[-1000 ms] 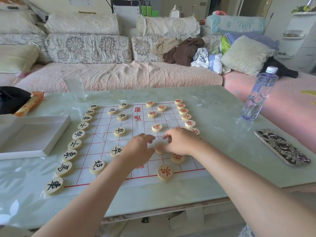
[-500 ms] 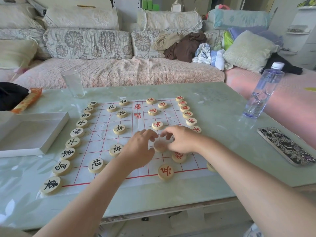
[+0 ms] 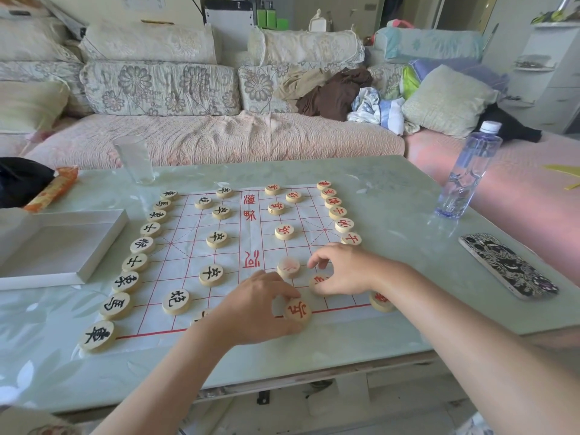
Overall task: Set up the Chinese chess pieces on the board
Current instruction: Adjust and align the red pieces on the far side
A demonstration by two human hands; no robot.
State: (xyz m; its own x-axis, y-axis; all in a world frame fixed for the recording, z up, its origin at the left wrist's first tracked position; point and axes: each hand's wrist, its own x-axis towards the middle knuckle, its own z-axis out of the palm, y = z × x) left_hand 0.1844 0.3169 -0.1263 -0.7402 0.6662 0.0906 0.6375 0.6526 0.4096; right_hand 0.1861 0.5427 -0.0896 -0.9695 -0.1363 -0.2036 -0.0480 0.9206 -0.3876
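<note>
A white paper board (image 3: pixel 188 255) with a red grid lies on the glass table. Black-lettered wooden pieces (image 3: pixel 135 263) line its left edge and others stand on the left half. Red-lettered pieces (image 3: pixel 337 212) line the right edge. My left hand (image 3: pixel 251 309) pinches a red soldier piece (image 3: pixel 298 310) at the near edge of the board. My right hand (image 3: pixel 348 271) curls over another red piece (image 3: pixel 317 281), partly hiding it. A blurred red piece (image 3: pixel 288 267) sits just beyond both hands, free of them. One more red piece (image 3: pixel 380 301) shows under my right forearm.
An open white box (image 3: pixel 62 243) lies left of the board, with a snack packet (image 3: pixel 51 189) and a black bag (image 3: pixel 18 180) behind it. A glass (image 3: pixel 135 158) stands at the far edge, a water bottle (image 3: pixel 467 171) and a phone (image 3: pixel 508 265) to the right. A sofa runs behind the table.
My left hand has dropped toward me onto the red soldier piece. Both hands have let go of the piece between them, which now looks blurred. My right hand has shifted slightly right.
</note>
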